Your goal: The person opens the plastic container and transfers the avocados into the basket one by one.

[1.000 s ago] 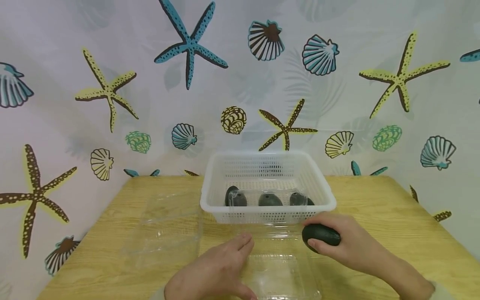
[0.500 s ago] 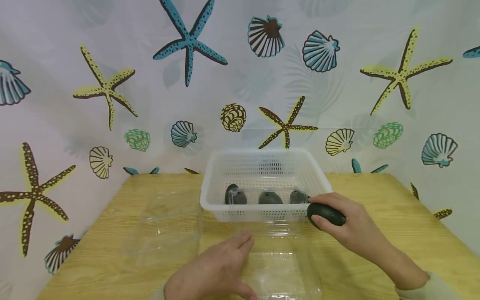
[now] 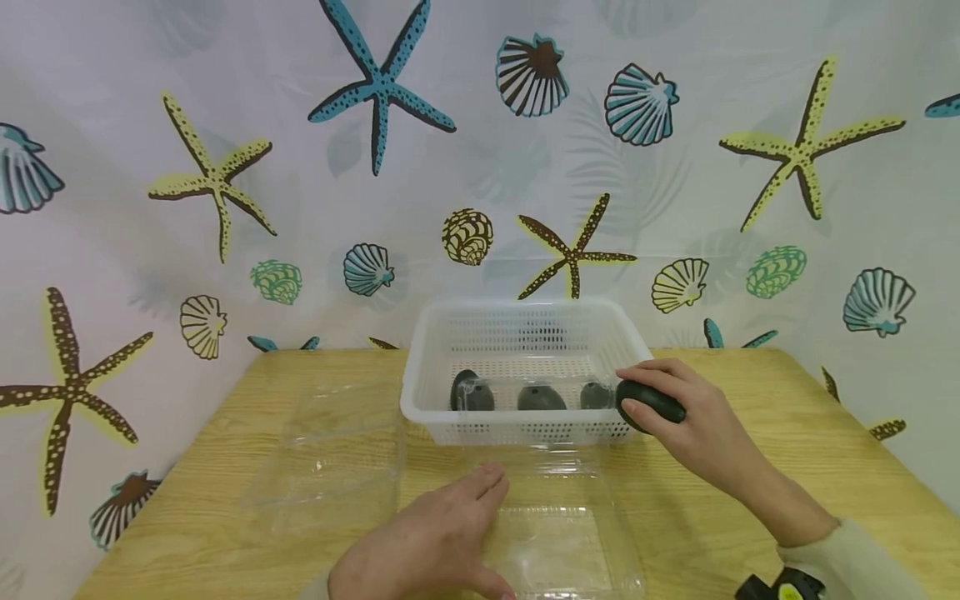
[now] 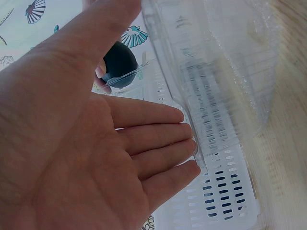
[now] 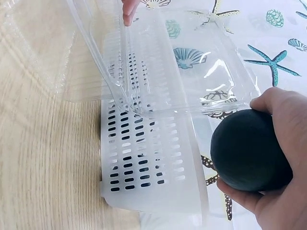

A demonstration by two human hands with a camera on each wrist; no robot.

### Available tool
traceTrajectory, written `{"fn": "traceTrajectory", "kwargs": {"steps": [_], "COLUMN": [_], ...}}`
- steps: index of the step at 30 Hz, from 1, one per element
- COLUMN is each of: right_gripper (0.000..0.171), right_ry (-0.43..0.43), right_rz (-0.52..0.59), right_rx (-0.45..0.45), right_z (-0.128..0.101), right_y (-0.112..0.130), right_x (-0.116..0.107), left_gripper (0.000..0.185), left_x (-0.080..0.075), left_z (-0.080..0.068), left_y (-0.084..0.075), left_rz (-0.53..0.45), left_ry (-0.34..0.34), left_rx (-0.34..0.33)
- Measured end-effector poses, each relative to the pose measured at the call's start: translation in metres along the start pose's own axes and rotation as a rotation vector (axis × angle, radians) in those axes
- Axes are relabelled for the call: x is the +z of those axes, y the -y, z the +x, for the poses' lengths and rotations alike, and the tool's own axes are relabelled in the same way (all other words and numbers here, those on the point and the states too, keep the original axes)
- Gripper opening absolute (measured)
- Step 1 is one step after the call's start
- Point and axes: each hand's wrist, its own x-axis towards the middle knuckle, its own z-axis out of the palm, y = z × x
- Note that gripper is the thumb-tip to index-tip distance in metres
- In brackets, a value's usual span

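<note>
Five right fingers [image 3: 660, 392] curled round dark egg [image 3: 649, 405], left hand [image 3: 435, 542] flat

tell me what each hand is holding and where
Right hand grips the dark egg round its middle; left hand holds nothing, resting flat on the clear tray.

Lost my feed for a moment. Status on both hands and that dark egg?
Right hand grips dark egg at basket right rim. Left hand open, flat on clear tray. Three eggs in basket. Nothing in the way.
</note>
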Motion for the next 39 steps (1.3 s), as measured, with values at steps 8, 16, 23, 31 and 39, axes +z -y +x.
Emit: {"fn": "traceTrajectory", "kwargs": {"steps": [8,16,23,31,39], "right_gripper": [0.032,0.031,0.030,0.024,0.021], "right_ry": [-0.013,-0.020,-0.002,0.037,0.082], "right_rz": [-0.022,0.001,0.016,0.020,0.045], "right_rx": [0.006,-0.020,-0.012,-0.021,0.025], "right_z": [0.010,0.016,0.022,0.034,0.042], "right_y": [-0.008,-0.013,-0.017,-0.020,-0.028], "right_x": [0.006,0.008,0.011,0.020,0.030], "left_gripper": [0.111,0.111,0.111,0.110,0.109], "left_x": [0.001,0.001,0.000,-0.001,-0.002], "left_z": [0.000,0.002,0.003,0.002,0.005], "left_y": [0.000,0.001,0.001,0.001,0.001], "left_rz": [0.024,0.026,0.027,0.008,0.036], "left_ry": [-0.007,-0.009,-0.008,0.005,-0.006], "left_rx": [0.004,0.013,0.013,0.009,0.009]}}
